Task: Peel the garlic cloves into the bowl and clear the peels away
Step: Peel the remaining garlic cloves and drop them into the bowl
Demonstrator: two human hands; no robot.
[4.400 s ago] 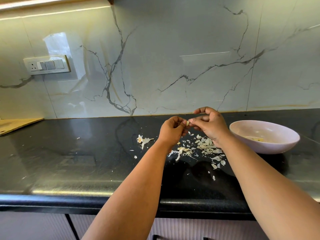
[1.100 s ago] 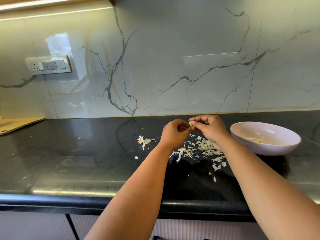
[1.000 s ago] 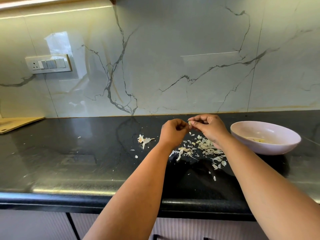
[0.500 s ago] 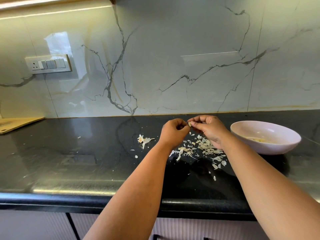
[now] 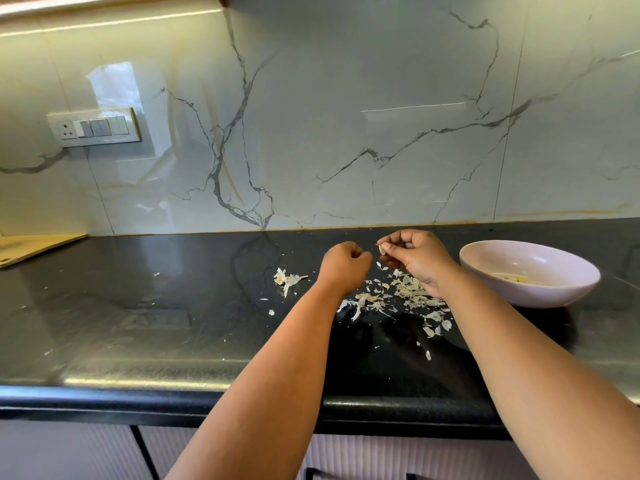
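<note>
Garlic clove (image 5: 382, 250), small and pale, sits pinched at the fingertips of the right hand (image 5: 415, 259), held up off the table over the scatter of peels (image 5: 405, 294) so any skin that comes away drops onto the same heap. From the head view, the left hand (image 5: 344, 268) hangs just beside it, fingers curled into a loose fist; whether it has a scrap of skin between them, I cannot tell. Both hands work towards the back edge of the table, right of its middle. The bowl (image 5: 530, 273) stands on the right side, close by the right hand, a short reach for dropping a finished clove in; a few yellowish pieces already lie in its bottom. A separate clump of papery skin (image 5: 286, 279) lies left of the left hand. Peels remain uncleared, so I judge the job mid-course.
</note>
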